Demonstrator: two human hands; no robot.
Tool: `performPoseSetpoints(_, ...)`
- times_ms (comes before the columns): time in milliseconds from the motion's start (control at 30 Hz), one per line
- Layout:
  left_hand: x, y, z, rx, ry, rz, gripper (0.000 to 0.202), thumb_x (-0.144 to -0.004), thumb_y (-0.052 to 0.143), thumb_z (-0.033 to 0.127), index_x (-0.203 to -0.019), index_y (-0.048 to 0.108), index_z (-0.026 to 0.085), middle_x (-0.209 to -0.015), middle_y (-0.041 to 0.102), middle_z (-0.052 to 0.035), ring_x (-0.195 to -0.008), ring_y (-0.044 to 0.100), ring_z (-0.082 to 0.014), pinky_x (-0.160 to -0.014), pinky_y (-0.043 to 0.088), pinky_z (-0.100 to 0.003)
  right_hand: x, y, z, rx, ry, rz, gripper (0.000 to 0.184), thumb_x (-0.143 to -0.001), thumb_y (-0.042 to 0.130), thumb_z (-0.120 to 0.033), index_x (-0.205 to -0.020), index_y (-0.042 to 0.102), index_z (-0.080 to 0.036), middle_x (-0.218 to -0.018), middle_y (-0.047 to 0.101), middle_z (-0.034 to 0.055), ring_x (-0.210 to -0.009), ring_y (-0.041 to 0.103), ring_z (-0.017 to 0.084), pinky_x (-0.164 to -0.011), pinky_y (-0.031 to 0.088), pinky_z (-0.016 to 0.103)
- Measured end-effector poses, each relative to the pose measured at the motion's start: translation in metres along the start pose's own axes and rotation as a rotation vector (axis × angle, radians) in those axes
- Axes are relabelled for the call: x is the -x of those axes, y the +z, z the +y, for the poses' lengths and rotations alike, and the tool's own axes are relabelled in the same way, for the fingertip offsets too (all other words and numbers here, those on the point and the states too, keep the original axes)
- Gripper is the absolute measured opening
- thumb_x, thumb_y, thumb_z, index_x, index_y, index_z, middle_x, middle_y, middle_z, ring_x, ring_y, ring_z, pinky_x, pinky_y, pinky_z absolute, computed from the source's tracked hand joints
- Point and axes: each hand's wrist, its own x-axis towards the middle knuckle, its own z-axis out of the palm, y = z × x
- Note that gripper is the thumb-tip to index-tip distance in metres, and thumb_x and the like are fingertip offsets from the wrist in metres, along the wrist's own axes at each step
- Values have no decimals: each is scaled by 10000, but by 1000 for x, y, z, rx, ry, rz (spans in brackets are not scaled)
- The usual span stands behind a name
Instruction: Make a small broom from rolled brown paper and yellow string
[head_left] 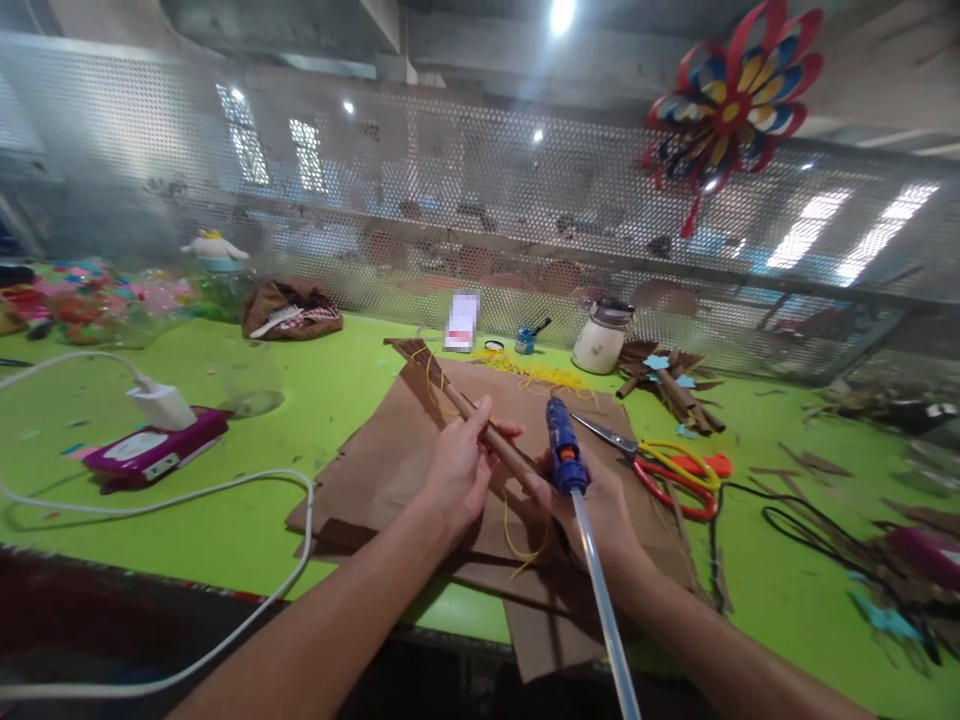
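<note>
One green table (360, 395) carries everything, and on its near side a large sheet of brown paper (375, 470) lies spread under both hands, its near edge hanging past the tabletop, probably to serve as a mat or as stock for cutting. Above that sheet is the brown paper stick (506, 450), a slim roll raised off the surface, presumably so that its sides stay within reach. Its long axis runs on a slant, from the near right to the far left; the flared, split end points away from the person and leftward, while the plain end comes back to the right hand (604, 510). The left hand (461, 465) grips the roll around its middle, thumb along the top, which seems meant to steady it. The right hand grasps the blue glue gun (564, 445) and also touches the plain end, an arrangement that likely lets one hand do two jobs. The gun's nozzle points away, and its clear glue rod (600, 590) trails back toward the person. Just right of it lie scissors (631, 450), handles rightward, apparently left handy. Thinnest of all, yellow string (430, 372) loops about the flared end.
</note>
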Motion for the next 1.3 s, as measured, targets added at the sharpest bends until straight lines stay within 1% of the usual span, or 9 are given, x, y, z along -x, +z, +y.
performPoseSetpoints(167,6,1,3,40,-58,-30,62,-727,564,177,-757,550,125,-758,655,-95,-746,612,-164,-691,481,-281,-5,-6,-3,-57,28,48,255,-670,653,-327,-794,500,-165,-667,546,-8,-537,520,116,-516,448,231)
performPoseSetpoints(267,6,0,2,-8,-36,-56,36,-719,572,149,-743,570,122,-772,641,-61,-708,592,-125,-676,477,-244,-8,-6,-1,-97,33,70,264,-668,655,-326,-822,518,-161,-684,560,1,-537,538,124,-523,462,243)
performPoseSetpoints(400,6,-1,0,-100,-24,-91,126,-712,628,189,-823,606,134,-771,615,-15,-642,557,-65,-622,451,-166,-9,-5,4,-99,36,95,301,-653,660,-318,-877,558,-145,-720,592,27,-572,554,142,-547,471,259)
performPoseSetpoints(533,6,-1,0,-135,-24,-102,133,-700,644,202,-808,602,136,-780,612,-25,-667,572,-83,-634,462,-184,-8,-6,1,-78,39,72,327,-657,651,-335,-900,583,-127,-738,617,46,-619,561,155,-599,476,272)
performPoseSetpoints(700,6,-1,-1,-157,-13,-99,133,-697,632,201,-813,590,149,-716,604,-14,-585,553,-86,-571,469,-202,-5,-6,-6,-46,61,21,388,-642,660,-355,-929,589,-104,-736,628,59,-605,572,167,-581,477,274)
performPoseSetpoints(833,3,-1,3,-156,32,-58,100,-691,616,172,-780,572,156,-692,595,2,-558,539,-77,-554,466,-196,-5,-10,-15,49,12,-16,307,-686,613,-359,-879,598,-119,-720,633,58,-644,589,186,-599,480,277)
performPoseSetpoints(967,1,-1,7,-162,32,-28,83,-692,603,162,-764,563,154,-644,578,7,-553,537,-84,-570,476,-218,-13,-30,-23,126,-46,-79,268,-721,593,-369,-862,604,-141,-770,643,62,-677,592,182,-611,472,269)
performPoseSetpoints(1133,1,-3,3,-176,-15,-126,130,-685,619,185,-797,577,135,-689,586,-20,-587,546,-96,-596,478,-239,-36,-72,-25,169,3,-390,360,-797,501,-464,-858,624,-131,-681,644,64,-614,585,159,-580,461,256)
performPoseSetpoints(1300,1,-3,1,-267,-98,-135,152,-643,649,201,-757,587,123,-643,564,-12,-536,515,-86,-527,436,-211,-54,-99,-19,76,-39,-498,411,-818,469,-483,-931,621,-119,-731,651,85,-633,591,161,-598,469,274)
